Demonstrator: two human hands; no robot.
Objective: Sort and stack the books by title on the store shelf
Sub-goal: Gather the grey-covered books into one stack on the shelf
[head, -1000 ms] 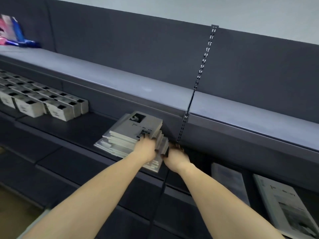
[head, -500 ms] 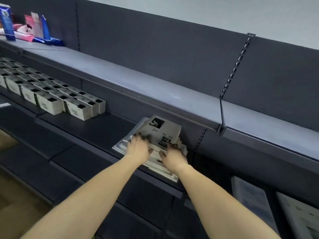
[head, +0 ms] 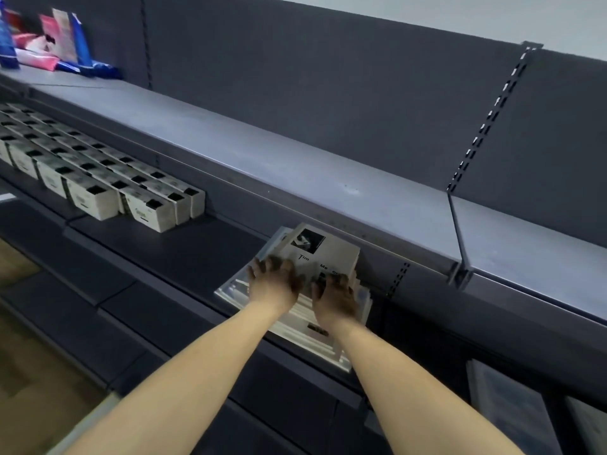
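A messy stack of pale grey books lies on the dark middle shelf, under the overhang of the shelf above. The top book shows a small dark photo and black lettering. My left hand rests on the near left part of the stack, fingers spread and curled over the top books. My right hand presses on the near right part, fingers bent onto the covers. Lower books stick out toward me beneath both wrists. Whether either hand grips a book or only presses on it is unclear.
Rows of small white boxes fill the same shelf to the left. The grey upper shelf carries colourful packets at far left. More pale books lie on a lower shelf at the bottom right. A slotted upright runs up the back panel.
My right hand came from beside the stack onto its top. Both hands now sit on the books, which are pushed a little straighter. The camera view shifted to the left.
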